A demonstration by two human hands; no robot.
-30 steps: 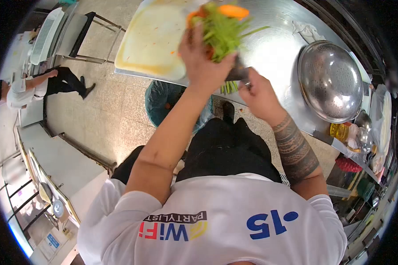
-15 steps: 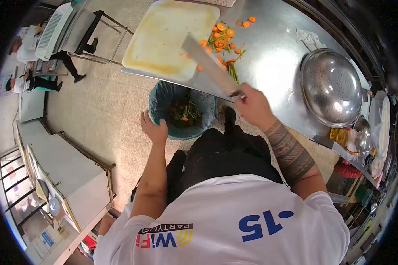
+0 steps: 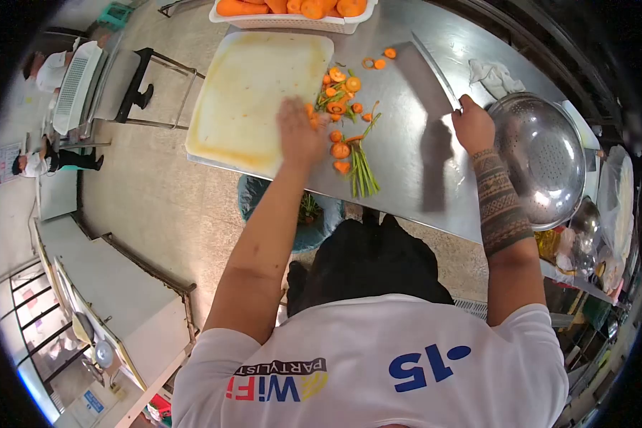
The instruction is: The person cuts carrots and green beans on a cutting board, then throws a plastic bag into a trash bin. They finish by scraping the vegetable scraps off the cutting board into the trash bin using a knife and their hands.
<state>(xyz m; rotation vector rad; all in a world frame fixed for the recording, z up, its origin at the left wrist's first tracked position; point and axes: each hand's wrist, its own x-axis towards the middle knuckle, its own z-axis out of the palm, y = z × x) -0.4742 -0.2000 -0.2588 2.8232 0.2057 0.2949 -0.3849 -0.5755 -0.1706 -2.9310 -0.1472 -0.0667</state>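
A pale cutting board (image 3: 253,93) with yellowish stains lies on the metal table. Over its right edge is my left hand (image 3: 302,134), blurred by motion, fingers apart, beside the carrot pieces. Those orange carrot ends and slices (image 3: 337,108) lie loose on the metal, with green stems (image 3: 364,171) nearer the front edge. Farther right, my right hand (image 3: 474,125) is wrapped round the handle of a large knife (image 3: 435,68), its blade pointing up and away from me above the table.
A white basket (image 3: 321,24) of carrots sits at the far edge. To the right are a metal colander (image 3: 538,160) and a white cloth (image 3: 493,77). Below the front edge stands a lined bin (image 3: 253,196). Two people are at the left.
My left hand has moved from beside the bin up to the board's right edge. My right hand has carried the knife away from the board to the right. The carrot basket shows more.
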